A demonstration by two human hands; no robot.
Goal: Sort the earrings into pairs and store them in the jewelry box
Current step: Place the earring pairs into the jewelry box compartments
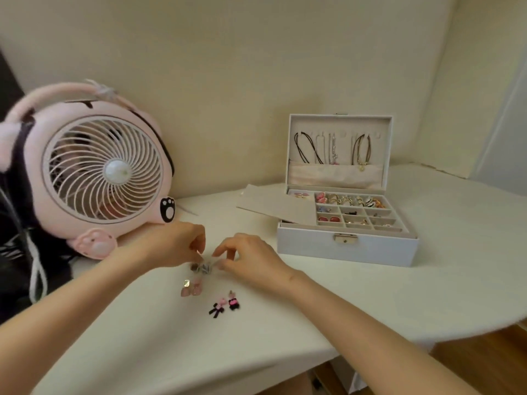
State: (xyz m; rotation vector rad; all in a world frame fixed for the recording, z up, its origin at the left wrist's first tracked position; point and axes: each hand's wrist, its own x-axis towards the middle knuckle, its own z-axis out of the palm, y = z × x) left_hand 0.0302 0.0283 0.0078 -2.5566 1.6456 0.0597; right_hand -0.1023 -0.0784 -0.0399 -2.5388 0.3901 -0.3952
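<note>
**Just above the table, both my hands on the grey earrings**

Right at the middle of the white table [399, 295] my left hand [176, 246] and my right hand [248, 258] meet fingertip to fingertip. Both have their fingers curled, and each pinches one side of the grey earrings [204, 267], a small silvery cluster low over the tabletop. It is too blurred for me to tell whether it is one piece or two.

Just nearer to me lies the pink pair [191, 289], its two pieces side by side and touching. A little further toward me and to the right lie the black-and-pink earrings [225, 305], two pieces close together but apart.

To the right of my hands, well apart from them, the jewelry box [346, 249] stands with its lid upright. Necklaces [330, 149] hang inside the lid. The small compartments of its top tray hold rings and earrings, among them a red pair. A grey flat panel [273, 203] lies tilted over the box's left edge.

On my left a pink fan [102, 169] stands against the wall.
</note>
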